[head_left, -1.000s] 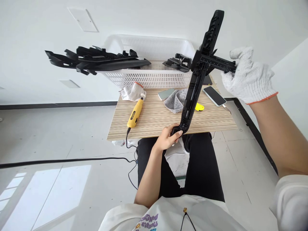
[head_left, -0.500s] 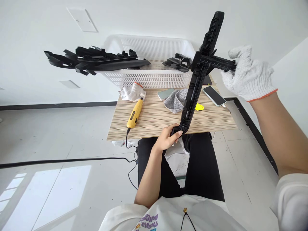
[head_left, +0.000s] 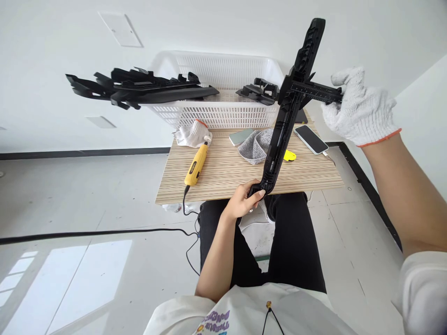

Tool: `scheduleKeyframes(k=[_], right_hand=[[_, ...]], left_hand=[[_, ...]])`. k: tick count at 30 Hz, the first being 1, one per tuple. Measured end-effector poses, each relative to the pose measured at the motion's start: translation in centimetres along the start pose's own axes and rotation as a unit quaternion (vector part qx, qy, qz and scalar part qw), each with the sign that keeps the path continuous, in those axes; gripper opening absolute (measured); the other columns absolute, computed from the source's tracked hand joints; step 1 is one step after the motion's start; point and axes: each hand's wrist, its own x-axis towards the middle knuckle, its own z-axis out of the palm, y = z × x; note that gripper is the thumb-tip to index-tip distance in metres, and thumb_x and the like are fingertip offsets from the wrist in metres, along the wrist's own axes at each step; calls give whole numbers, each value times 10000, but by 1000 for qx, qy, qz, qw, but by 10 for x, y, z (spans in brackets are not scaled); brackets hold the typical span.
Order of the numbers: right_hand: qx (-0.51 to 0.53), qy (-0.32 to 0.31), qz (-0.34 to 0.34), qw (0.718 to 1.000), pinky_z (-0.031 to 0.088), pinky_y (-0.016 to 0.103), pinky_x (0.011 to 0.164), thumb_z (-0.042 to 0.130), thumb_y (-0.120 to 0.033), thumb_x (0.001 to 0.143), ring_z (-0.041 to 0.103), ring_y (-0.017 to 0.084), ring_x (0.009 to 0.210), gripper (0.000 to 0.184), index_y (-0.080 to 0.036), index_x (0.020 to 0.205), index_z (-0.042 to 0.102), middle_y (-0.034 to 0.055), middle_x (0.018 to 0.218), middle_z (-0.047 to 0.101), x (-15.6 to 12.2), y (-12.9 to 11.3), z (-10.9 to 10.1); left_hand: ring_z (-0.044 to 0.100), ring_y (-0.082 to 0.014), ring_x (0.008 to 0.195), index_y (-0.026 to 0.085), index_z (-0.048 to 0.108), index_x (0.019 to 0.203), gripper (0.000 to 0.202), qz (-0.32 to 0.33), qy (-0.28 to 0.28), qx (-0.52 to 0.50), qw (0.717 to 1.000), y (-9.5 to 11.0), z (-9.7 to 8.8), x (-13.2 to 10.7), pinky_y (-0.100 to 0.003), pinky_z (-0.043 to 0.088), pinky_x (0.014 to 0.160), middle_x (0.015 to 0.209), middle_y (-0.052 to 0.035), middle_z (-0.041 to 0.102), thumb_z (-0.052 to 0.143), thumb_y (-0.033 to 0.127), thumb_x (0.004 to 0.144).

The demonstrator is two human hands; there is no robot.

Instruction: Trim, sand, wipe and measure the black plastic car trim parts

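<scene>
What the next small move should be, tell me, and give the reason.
Probably hold the black part steady and read the caliper: the gloved right hand grips the caliper's end, its scaled beam crosses the part, and the bare left hand holds the part's lower end. How closely the jaws meet the part isn't clear.

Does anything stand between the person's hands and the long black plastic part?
For the left hand, nothing visible: it grips the lower end of the long black plastic part directly. Between the gloved right hand and the part is the black caliper, held at its outer end and crossing the part's upper half.
</scene>
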Motion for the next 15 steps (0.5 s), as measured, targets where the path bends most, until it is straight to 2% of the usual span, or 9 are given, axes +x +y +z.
scheduleKeyframes(k=[4,10,15], right_hand=[[-8,1,7,1000,420,352,642,453,-417,935,683,276,683,469,-190,1343,494,77,835,681,3,-1,-2],[18,24,-4,1000,385,361,658,370,-522,970,687,278,698,533,-154,1335,496,64,762,655,11,4,2],[6,26,8,1000,392,364,658,397,-541,959,696,293,706,547,-162,1339,498,67,757,664,12,6,4]], left_hand=[[432,-88,426,152,619,1039,464,-7,7,1,1000,-3,0,0,-229,362,475,528,61,514,639,599,920],[430,-85,423,144,620,1053,469,-8,7,-7,1000,-4,0,0,-226,359,471,530,59,514,642,594,925],[424,-82,421,140,620,1089,465,-6,3,-14,1000,-5,0,-1,-220,351,460,533,61,517,648,576,931]])
